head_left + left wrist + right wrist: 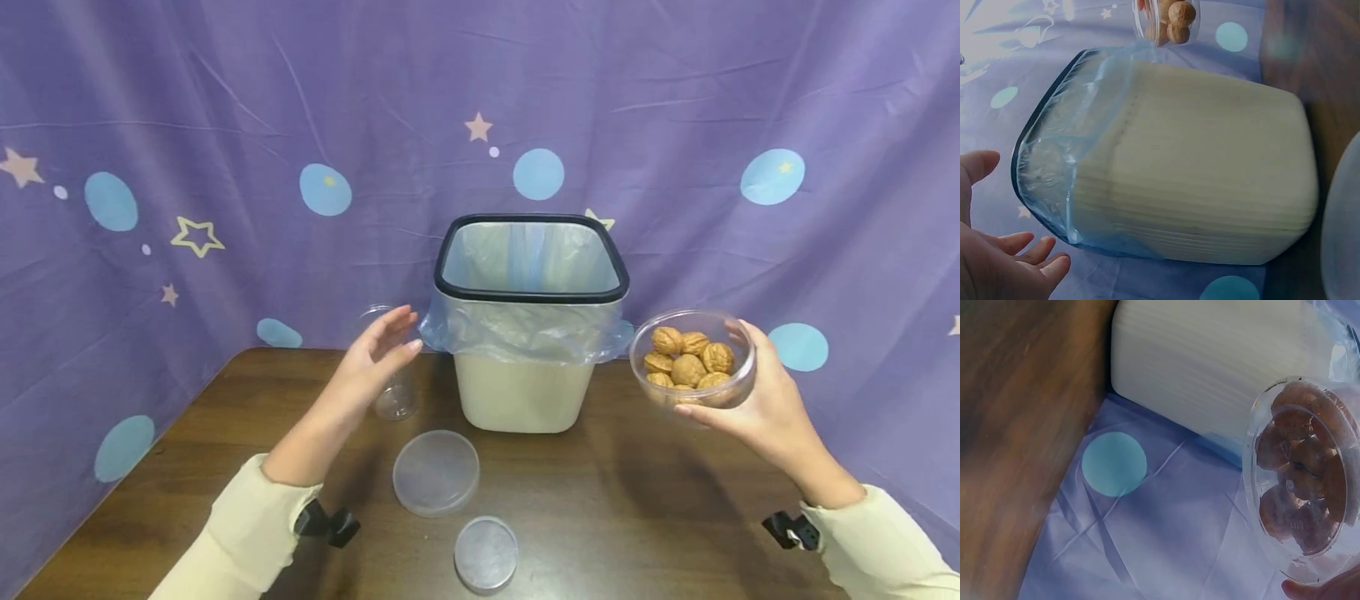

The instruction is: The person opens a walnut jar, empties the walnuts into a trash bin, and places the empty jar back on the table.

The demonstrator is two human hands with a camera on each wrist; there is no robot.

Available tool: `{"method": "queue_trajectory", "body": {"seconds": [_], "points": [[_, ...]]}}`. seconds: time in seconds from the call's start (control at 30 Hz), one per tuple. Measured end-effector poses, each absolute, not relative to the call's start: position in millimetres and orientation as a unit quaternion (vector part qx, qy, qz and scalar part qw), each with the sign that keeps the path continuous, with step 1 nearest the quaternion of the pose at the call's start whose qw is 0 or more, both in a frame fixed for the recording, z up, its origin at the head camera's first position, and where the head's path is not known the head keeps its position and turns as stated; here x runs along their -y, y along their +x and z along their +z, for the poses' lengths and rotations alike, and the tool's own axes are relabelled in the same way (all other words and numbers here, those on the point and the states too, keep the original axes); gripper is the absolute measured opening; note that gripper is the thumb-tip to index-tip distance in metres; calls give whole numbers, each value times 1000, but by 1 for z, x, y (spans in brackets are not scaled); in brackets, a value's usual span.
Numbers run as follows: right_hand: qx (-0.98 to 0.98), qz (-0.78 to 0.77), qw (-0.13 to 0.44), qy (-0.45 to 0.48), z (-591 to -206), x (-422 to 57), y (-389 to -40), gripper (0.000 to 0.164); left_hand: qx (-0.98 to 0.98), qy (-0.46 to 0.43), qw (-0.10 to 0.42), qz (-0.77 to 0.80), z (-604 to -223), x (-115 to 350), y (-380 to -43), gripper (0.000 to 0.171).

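Note:
My right hand [776, 400] grips a clear plastic bowl [692, 400] by its right side, thumb at the front. Several walnuts [687, 371] lie inside; the right wrist view shows the bowl's underside [1300, 469], raised off the table. My left hand [375, 354] is held up left of the bin with fingers parted and nothing in them. Between the hands stands a cream bin [525, 392] with a black rim [531, 296], lined with a translucent blue bag [517, 329] folded over the outside. Behind the left hand, partly hidden, stands a clear plastic jar [396, 400].
On the brown wooden table [630, 517], a large round translucent lid [436, 472] lies in front of the bin. Nearer to me is a smaller round lid [486, 554]. A purple curtain [405, 167] with stars and blue spots hangs right behind the table.

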State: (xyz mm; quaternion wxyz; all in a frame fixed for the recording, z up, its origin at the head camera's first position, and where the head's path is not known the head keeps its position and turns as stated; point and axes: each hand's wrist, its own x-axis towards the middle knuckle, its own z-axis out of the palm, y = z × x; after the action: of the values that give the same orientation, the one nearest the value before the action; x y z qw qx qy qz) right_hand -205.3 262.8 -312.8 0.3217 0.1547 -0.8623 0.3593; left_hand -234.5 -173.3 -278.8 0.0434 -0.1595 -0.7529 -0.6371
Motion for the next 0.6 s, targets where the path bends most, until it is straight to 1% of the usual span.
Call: {"method": "queue_trajectory", "body": {"seconds": [0.1,0.37,0.6], "points": [[858,366,323,158,-307,-265,-208,115,758,-151,62,-632,-269,171,-238,57],[852,378,319,170,-289,-270,-217,113,772,-165,97,-606,-243,160,-253,58],[858,384,304,158,-273,-271,-226,110,766,-185,132,-601,-233,147,-269,57]]}}
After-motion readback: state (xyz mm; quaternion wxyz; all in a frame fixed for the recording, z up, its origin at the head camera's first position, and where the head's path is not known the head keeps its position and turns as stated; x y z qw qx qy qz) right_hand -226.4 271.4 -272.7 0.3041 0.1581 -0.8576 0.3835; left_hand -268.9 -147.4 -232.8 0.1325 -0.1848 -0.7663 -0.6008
